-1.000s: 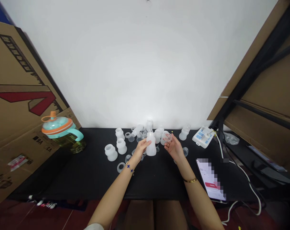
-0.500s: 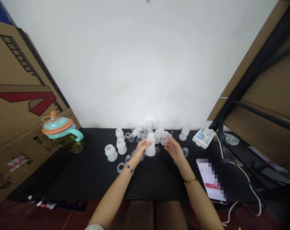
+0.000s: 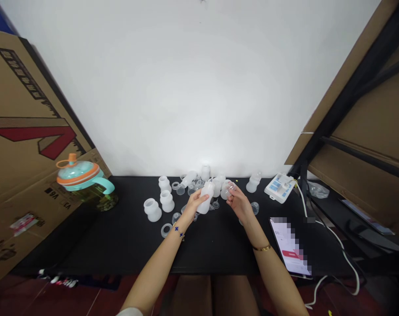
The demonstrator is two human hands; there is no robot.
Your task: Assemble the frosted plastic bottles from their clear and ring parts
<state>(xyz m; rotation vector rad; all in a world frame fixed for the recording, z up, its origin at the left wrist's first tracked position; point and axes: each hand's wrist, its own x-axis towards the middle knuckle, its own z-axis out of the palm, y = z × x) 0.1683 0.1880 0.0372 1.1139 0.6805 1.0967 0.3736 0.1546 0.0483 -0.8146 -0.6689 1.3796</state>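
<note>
My left hand is closed around a frosted white baby bottle, which leans to the right and has a teat at its top. My right hand pinches a clear domed cap, just right of the bottle and apart from it. Behind that cap a white bottle body is partly hidden. Loose clear caps and rings lie behind and around my left hand. A white ring lies by my left wrist.
Several open white bottle bodies stand on the black table at left. A capped bottle stands at right, near a white power strip and a phone. A large teal-lidded jug stands far left beside a cardboard box.
The bottle in my left hand has tipped from upright to leaning right. My right hand has shifted slightly, with the clear cap at its fingertips.
</note>
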